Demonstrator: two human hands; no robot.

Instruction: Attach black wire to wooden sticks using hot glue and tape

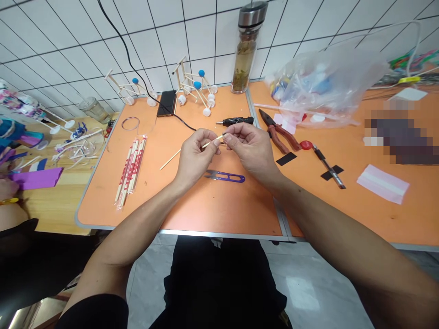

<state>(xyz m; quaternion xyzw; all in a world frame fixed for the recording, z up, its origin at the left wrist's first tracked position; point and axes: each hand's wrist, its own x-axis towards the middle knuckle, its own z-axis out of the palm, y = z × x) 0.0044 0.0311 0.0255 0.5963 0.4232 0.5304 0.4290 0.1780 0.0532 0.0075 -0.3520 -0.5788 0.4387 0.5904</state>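
Pale wood shows between your fingertips: your left hand point(198, 153) is curled, thumb and forefinger pinching a slim stick point(219, 137), and your right hand point(249, 148) presses its thumb and fingertips together on the stick's right end. Red printing marks the wrapped chopsticks point(132, 171) to your left, too small to read. The stick bridges the gap between your hands, its left part hidden by your left hand. A pale length point(169, 160) shows beyond that hand; whether it is the same stick, you cannot tell. Purple-handled snips point(226, 177) lie just below.
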